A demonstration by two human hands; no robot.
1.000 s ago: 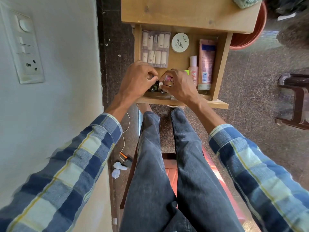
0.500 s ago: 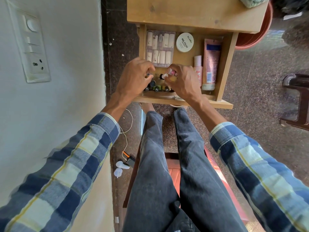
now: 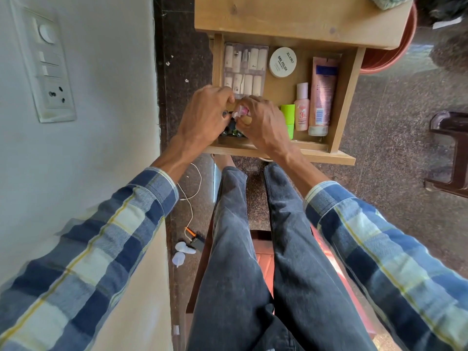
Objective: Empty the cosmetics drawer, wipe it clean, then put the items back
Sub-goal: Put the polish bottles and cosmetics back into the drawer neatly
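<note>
I have the pale wooden tabletop (image 3: 291, 19) ahead of me, with the open wooden cosmetics drawer (image 3: 347, 97) pulled out from under it toward my knees; drawn this far, all its contents lie in reach from my seat. A red-brown plastic tub (image 3: 395, 54) sits on the floor behind the tabletop's right corner.

Contents, by size:

1. A clear plastic case of white press-on nails (image 3: 245, 69) lies flat in the back left corner.
2. A long pink squeeze tube (image 3: 322, 95) lies along the right wall, cap toward me, so the wall stops it rolling.
3. A round white tin printed "NAIL POLISH" (image 3: 282, 62) lies label-up at the back centre.
4. A small pink bottle with a pale cap (image 3: 301, 110) lies just beside the tube.
5. A lime-green container (image 3: 288, 115) sits partly behind my right hand.
6. A cluster of small dark-capped nail-polish bottles (image 3: 231, 131) stands at the front left.

My left hand (image 3: 205, 117) is curled over that cluster; I cannot tell what it grips. My right hand (image 3: 260, 122) has its fingers closed round a small pink bottle with a white cap (image 3: 240, 112), raised above the cluster.

I judge this to be the emptying stage: most items remain in the drawer, and I work both hands together because the small bottles are packed close and may topple.
</note>
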